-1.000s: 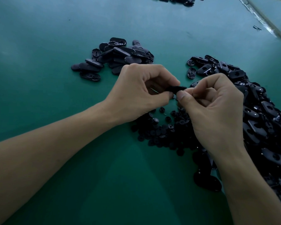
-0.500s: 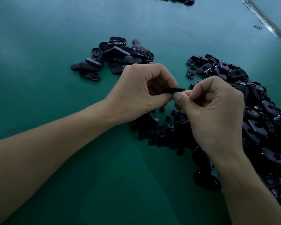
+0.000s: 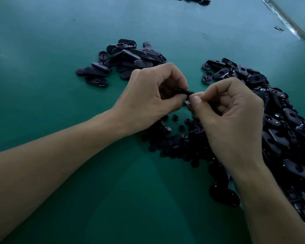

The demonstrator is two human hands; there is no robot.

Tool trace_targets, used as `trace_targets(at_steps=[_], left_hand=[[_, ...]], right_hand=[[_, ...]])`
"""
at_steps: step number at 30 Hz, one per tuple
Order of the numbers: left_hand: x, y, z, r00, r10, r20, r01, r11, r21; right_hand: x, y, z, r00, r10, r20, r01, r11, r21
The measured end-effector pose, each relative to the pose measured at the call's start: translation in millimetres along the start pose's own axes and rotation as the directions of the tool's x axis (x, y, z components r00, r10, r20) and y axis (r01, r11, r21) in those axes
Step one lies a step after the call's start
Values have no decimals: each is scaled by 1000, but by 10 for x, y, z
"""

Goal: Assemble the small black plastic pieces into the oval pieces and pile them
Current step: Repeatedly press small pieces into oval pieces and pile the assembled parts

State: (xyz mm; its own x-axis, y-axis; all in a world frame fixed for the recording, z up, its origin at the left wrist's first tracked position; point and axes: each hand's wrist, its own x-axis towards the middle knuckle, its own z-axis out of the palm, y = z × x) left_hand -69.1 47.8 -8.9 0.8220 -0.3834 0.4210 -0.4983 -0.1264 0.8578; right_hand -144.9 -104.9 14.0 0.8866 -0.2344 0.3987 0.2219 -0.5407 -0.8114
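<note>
The left hand (image 3: 148, 95) and the right hand (image 3: 232, 118) have both gone a little way toward the far edge of the green table (image 3: 60, 50). The black oval plastic piece (image 3: 185, 92) now sits deeper inside the left hand. A small shiny plastic piece (image 3: 187, 102) now peeks out under the right hand's thumb.

Pretty dim shot overall, with a bluish-green cast. The far side of the worktop (image 3: 42, 41) catches a soft pale sheen, so the light seems to come from up ahead. A soft dark shadow sits near the bottom middle. The pile of oval pieces (image 3: 280, 129) mushes into dark blobs. The edges show wide-angle bending, and everything's a bit soft.
</note>
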Motion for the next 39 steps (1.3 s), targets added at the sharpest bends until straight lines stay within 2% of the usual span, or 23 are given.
trace_targets(at_steps=[9,18,28,39], left_hand=[[-15,28,-12,999,-19,41,23,997,-76],[-10,31,-41,997,-44,60,51,990,-133],[-15,32,-27,996,-69,64,76,990,-123],[-12,57,-37,995,-68,74,78,985,-156]], right_hand=[[60,104,-29,993,20,116,-24,999,37],[88,124,-86,994,-7,106,1,998,59],[71,129,-91,992,14,126,-14,1000,-2],[48,76,-68,997,-36,70,40,997,-59]])
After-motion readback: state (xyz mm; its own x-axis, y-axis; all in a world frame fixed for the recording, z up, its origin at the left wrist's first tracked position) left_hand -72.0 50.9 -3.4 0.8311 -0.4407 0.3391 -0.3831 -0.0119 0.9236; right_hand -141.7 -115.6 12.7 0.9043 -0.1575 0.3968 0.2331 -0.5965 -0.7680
